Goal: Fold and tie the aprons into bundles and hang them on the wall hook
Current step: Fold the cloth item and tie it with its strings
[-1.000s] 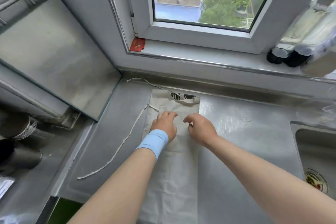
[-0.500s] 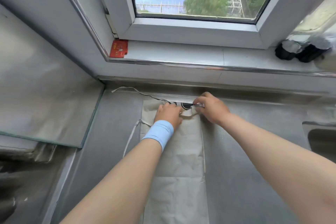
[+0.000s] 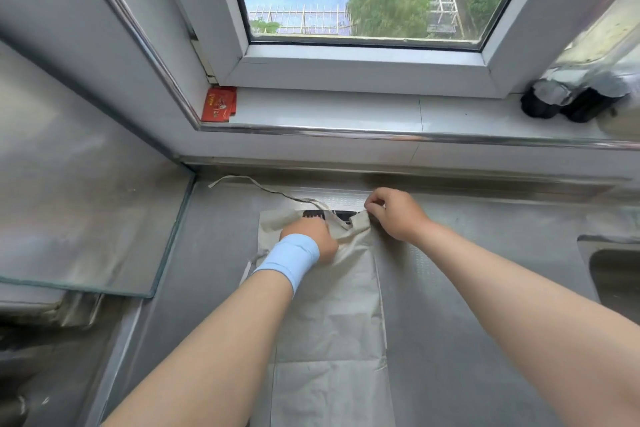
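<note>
A beige apron (image 3: pixel 332 315) lies folded into a long narrow strip on the steel counter (image 3: pixel 485 288), running from the back wall toward me. My left hand (image 3: pixel 311 236), with a light blue wristband, presses flat on the apron near its far end. My right hand (image 3: pixel 394 211) pinches the far right corner of the apron and lifts it slightly. A black print shows at the far end between my hands. One thin tie string (image 3: pixel 249 184) trails off to the back left. No wall hook is in view.
A glass panel (image 3: pixel 86 218) lies at the left of the counter. A sink (image 3: pixel 613 274) opens at the right edge. On the windowsill (image 3: pixel 346 111) sit a red packet (image 3: pixel 218 109) at the left and dark-capped bottles (image 3: pixel 568 100) at the right.
Both hands have moved from the middle of the apron to its far end. My right hand took hold of the far right corner. The view has shifted forward and closer.
</note>
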The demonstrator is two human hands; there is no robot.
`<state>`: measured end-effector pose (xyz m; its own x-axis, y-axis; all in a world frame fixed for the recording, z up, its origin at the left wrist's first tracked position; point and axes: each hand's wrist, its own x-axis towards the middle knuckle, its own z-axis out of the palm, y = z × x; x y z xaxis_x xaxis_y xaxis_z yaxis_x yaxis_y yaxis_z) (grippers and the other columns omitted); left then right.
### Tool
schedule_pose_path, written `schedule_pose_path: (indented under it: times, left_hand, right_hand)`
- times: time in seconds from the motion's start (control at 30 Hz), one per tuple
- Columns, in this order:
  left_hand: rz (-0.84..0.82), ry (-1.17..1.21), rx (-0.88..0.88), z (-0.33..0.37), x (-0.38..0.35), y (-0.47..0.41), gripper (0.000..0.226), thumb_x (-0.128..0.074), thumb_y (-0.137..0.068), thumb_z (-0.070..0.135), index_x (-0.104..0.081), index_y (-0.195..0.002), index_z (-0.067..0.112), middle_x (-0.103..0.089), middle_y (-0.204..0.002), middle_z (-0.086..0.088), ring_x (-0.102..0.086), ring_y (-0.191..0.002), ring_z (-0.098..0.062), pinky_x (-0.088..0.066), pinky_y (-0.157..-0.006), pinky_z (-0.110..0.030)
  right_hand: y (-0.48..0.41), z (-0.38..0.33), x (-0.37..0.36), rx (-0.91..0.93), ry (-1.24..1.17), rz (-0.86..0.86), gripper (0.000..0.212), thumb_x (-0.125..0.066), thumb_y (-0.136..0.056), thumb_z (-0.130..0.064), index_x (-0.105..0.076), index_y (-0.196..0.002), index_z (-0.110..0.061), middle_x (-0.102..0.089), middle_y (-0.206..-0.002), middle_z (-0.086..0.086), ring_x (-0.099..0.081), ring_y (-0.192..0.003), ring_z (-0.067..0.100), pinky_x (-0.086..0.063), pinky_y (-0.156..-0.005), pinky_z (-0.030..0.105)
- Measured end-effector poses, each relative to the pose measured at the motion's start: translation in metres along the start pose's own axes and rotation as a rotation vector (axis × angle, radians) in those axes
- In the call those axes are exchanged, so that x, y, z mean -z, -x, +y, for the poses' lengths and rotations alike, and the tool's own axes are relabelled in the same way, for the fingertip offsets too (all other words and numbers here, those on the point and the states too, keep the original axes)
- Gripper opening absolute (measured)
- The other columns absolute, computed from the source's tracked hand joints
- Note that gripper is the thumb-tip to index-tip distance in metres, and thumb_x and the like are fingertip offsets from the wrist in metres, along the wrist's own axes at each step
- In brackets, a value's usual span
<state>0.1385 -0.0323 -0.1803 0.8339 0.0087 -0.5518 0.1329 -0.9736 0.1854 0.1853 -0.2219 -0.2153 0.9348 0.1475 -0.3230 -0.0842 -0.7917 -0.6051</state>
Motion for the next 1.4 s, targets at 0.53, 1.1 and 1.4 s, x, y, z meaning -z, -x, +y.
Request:
schedule_pose_path:
  times: [0.53, 1.1, 1.4]
  left_hand:
    - [0.065, 0.29, 0.042, 0.046, 0.017, -0.031, 0.023, -0.055, -0.082, 0.055, -0.062, -0.087, 0.033, -0.066, -0.093, 0.011, -0.06, -0.097, -0.018, -0.04, -0.095, -0.032]
    - [-0.057, 0.349, 0.027, 0.035, 0.048, -0.025, 0.019, -0.058, -0.086, 0.035, -0.057, -0.071, 0.023, -0.058, -0.071, 0.004, -0.056, -0.073, -0.023, -0.044, -0.062, -0.024]
    - [0.014, 0.222, 0.011, 0.035, 0.053, -0.017, 0.026, -0.054, -0.088, 0.044, -0.067, -0.077, 0.024, -0.065, -0.074, 0.003, -0.057, -0.082, -0.023, -0.041, -0.092, -0.033]
  right_hand:
    - [0.031, -0.001, -0.02, -0.227, -0.626, -0.044, 0.044, -0.074, -0.078, -0.009, -0.06, -0.118, -0.02, -0.065, -0.069, 0.002, -0.061, -0.061, 0.018, -0.054, -0.059, 0.041]
    - [0.036, -0.022, -0.023, -0.126, -0.637, 0.003, 0.055, -0.073, -0.079, -0.006, -0.056, -0.125, -0.03, -0.063, -0.077, 0.0, -0.059, -0.067, 0.014, -0.055, -0.064, 0.036]
    - [0.041, -0.033, -0.023, -0.118, -0.673, -0.001, 0.056, -0.076, -0.075, -0.007, -0.057, -0.125, -0.026, -0.071, -0.072, 0.0, -0.067, -0.067, 0.015, -0.061, -0.074, 0.044]
